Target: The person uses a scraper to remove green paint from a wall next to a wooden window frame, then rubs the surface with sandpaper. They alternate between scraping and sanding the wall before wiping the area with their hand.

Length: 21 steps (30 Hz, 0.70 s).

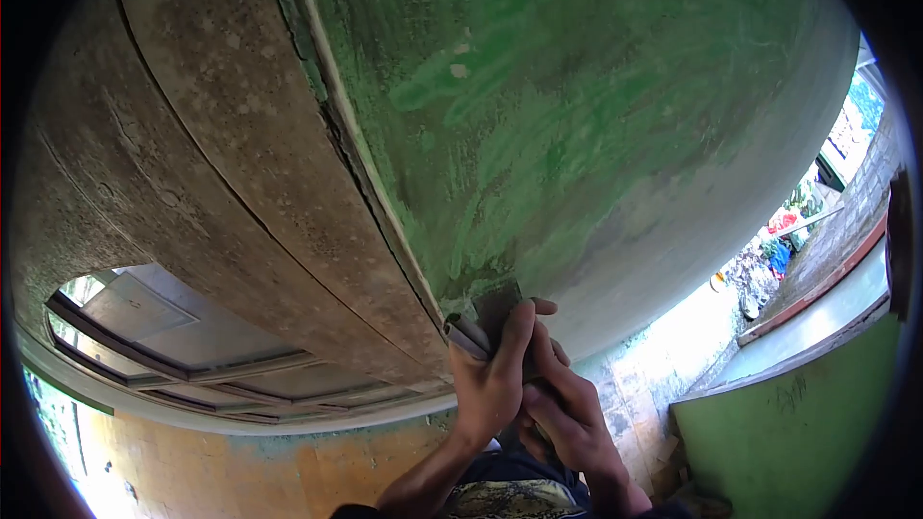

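so the thumb of the left hand [488,386] is pressed flat along a dark grey, flat, slab-like piece [496,306], and that hand is clearly gripping it. the right hand [574,411] is curled in tight just beside and below, but tbh i can't tell whether it's got a hold too, the palm side is hidden. a greyish curled strip [465,335] pokes out by the left hand, can't say if it's part of the same piece.

the slab sits up at the streaky green painted surface [577,115], top end looking like it touches, near the pale raised seam [370,163] where weathered brown boards [240,154] begin.

my guess on handling: light, thin and fairly stiff, nothing fragile. the strip looks bendier. might get slick if it's dusty or damp, so i'd hold it low with a thumb flat on the face and fingers behind, fingertips well off the top edge.

further out there's a patchy orange wall [288,471] and a plain green panel [788,423] low on the right.
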Motion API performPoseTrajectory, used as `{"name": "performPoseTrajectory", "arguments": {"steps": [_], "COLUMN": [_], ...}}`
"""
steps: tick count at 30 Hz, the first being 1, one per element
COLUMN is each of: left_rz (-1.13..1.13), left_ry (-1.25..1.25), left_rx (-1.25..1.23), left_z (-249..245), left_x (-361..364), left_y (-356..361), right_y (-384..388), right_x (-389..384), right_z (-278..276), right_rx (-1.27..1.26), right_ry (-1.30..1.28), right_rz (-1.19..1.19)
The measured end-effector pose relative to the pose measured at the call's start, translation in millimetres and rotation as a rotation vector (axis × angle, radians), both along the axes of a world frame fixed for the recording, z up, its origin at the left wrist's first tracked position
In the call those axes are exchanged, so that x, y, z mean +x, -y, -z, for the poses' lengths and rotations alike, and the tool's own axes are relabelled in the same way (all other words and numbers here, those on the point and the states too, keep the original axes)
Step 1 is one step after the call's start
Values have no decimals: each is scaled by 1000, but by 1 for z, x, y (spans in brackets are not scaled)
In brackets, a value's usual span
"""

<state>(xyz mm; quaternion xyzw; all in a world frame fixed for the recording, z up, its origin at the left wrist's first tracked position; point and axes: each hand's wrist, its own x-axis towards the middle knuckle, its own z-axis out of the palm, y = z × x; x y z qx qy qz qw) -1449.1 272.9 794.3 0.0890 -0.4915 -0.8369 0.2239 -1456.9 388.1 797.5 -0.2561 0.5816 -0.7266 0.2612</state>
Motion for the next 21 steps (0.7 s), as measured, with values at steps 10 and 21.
{"name": "performPoseTrajectory", "arguments": {"steps": [10,21], "left_rz": [-12,-18], "left_ry": [-10,30], "left_rx": [7,-31], "left_z": [-5,4], "left_x": [0,4], "left_y": [0,-1], "right_y": [-5,-3], "right_x": [1,2], "right_z": [0,4], "right_rx": [103,108], "right_ry": [-19,-76], "right_rz": [-48,3]}}
